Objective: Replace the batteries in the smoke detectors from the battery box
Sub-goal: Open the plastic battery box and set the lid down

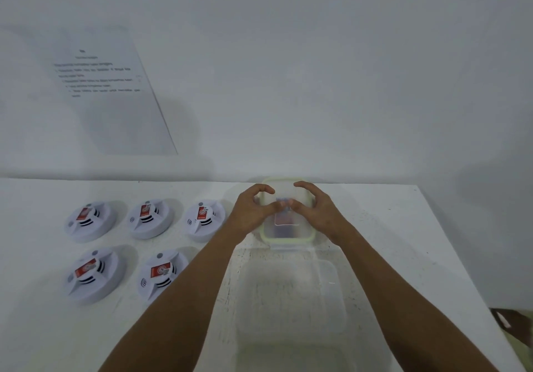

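Observation:
The battery box (pixel 304 237), a small clear plastic tub with a pale green-rimmed lid, stands at the back of the white table (pixel 403 241). Bluish batteries (pixel 284 224) show dimly through the lid. My left hand (pixel 251 213) and my right hand (pixel 317 210) arch over the lid from either side. Their fingers curl at the far rim and the thumbs meet on the middle of the lid. Several white round smoke detectors with red labels lie in two rows on the left, the nearest (pixel 203 221) just beside my left wrist.
A larger clear plastic container (pixel 288 299) sits just in front of the battery box, between my forearms. A printed sheet (pixel 109 91) hangs on the wall at the left. The table's right edge runs diagonally, with a brown object (pixel 504 319) beyond it.

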Motion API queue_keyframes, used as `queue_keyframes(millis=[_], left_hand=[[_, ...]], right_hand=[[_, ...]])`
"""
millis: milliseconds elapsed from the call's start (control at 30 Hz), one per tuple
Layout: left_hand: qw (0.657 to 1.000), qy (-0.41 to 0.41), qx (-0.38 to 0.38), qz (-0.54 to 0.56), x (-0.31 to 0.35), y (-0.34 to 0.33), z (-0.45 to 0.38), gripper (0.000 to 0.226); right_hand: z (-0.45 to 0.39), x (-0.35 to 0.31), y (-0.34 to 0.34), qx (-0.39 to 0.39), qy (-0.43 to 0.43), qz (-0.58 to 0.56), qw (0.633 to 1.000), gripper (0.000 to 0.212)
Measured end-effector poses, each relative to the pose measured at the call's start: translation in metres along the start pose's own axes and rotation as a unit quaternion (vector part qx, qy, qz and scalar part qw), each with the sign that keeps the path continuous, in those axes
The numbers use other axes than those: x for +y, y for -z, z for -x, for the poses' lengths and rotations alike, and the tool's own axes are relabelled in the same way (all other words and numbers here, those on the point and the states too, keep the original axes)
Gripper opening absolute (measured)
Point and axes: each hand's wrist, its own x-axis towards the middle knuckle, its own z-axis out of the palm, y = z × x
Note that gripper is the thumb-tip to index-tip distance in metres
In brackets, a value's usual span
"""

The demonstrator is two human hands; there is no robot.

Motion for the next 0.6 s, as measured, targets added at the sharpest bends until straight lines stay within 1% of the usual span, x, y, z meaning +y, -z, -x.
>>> queue_keyframes(millis=[67,100,233,333,400,467,600], left_hand=[[1.000,0.002,-0.003,-0.009,0.001,0.002,-0.002,0.034],[1.000,-0.002,-0.004,-0.017,0.002,0.002,-0.005,0.035],[0.998,-0.016,-0.011,-0.068,0.013,0.003,-0.020,0.035],[0.990,-0.015,-0.057,-0.129,0.020,0.007,-0.032,0.044],[0.987,-0.003,-0.069,-0.144,0.022,0.013,-0.037,0.046],[0.988,0.005,-0.066,-0.139,0.023,0.019,-0.038,0.049],[0.980,0.009,-0.090,-0.175,0.019,0.027,-0.028,0.066]], right_hand=[[0.000,-0.001,0.002,0.016,0.008,0.003,1.000,0.041],[-0.001,-0.002,0.004,0.008,0.010,0.006,1.000,0.042],[-0.006,-0.003,0.010,-0.045,0.001,0.038,0.998,0.050],[-0.010,-0.008,0.015,-0.090,-0.010,0.064,0.994,0.050],[-0.012,-0.016,0.017,-0.115,-0.011,0.077,0.990,0.048],[-0.013,-0.020,0.017,-0.095,0.007,0.106,0.990,0.044],[-0.009,-0.021,0.012,-0.010,0.048,0.183,0.982,0.035]])
